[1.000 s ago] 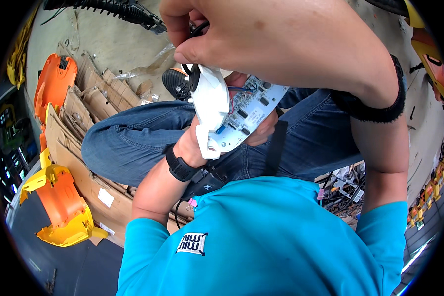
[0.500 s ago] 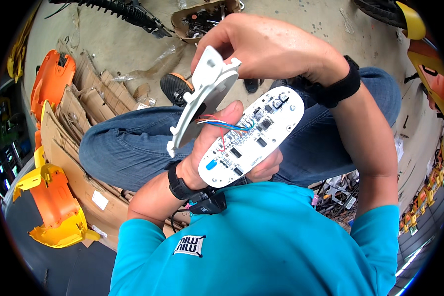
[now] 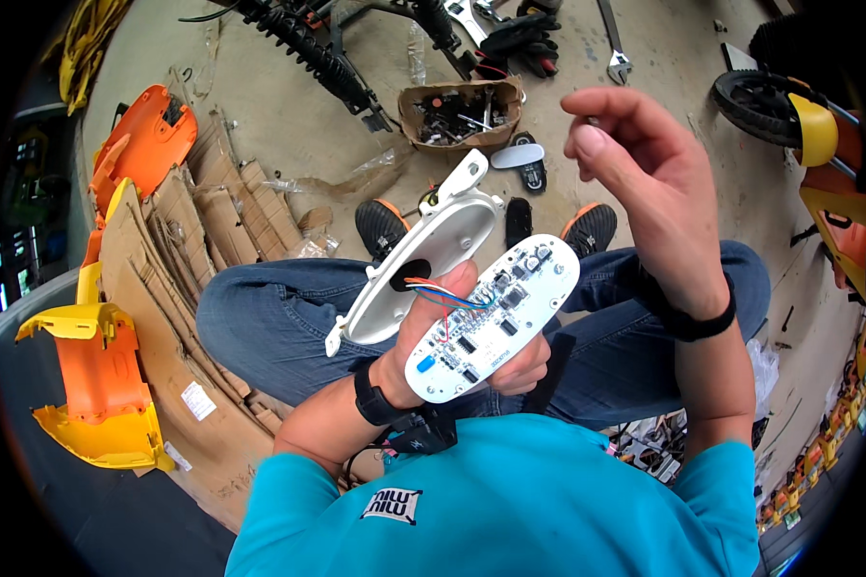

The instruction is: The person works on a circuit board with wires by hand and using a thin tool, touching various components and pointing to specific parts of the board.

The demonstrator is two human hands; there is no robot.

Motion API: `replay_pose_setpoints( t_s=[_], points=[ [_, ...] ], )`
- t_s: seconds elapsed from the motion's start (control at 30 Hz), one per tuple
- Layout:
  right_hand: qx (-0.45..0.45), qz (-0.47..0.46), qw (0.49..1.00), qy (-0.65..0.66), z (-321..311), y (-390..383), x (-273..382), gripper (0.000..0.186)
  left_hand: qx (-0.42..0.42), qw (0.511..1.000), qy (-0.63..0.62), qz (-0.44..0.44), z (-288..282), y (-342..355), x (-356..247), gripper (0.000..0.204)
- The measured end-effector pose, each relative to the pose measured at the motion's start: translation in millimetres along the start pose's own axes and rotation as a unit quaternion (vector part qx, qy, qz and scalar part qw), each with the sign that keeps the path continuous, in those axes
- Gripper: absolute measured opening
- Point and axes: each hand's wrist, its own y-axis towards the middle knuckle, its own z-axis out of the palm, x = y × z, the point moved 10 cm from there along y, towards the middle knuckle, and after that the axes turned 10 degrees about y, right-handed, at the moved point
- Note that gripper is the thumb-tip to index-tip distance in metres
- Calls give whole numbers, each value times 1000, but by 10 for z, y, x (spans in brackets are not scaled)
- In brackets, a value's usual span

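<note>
My left hand is closed around an oval white circuit board, its component side turned up and my thumb along the wired edge. Coloured wires run from the board toward a dark round spot in an oval white plastic housing. That housing is tilted beyond my left thumb, apart from my right hand. Raised at the right, my right hand has its thumb and index finger bent toward each other. A tiny dark thing seems to sit between them, too small to name.
Past my feet stands a cardboard box of metal parts. Nearby are gloves, an adjustable wrench and a black shock absorber. Cardboard sheets and orange-yellow plastic shells lie left; a small wheel stands right.
My right hand has left the white housing and moved right, fingers now bent together. The housing has tipped flatter, showing its inside. My left hand still grips the board.
</note>
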Motion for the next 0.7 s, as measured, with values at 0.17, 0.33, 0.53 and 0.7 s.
replay_pose_setpoints(
  t_s=[0.17,0.33,0.53,0.7],
  points=[
    [25,-34,999,13,117,-206,332,27,18,999,33,20,41,-9,-118,77],
    [96,-89,991,39,273,-330,527,25,-11,999,20,30,-24,-24,-165,79],
    [158,-73,984,23,445,-362,524,22,-71,997,5,35,-41,-43,-229,77],
    [171,-19,985,23,488,-377,392,20,-179,982,47,47,-169,-105,-297,78]
  ],
)
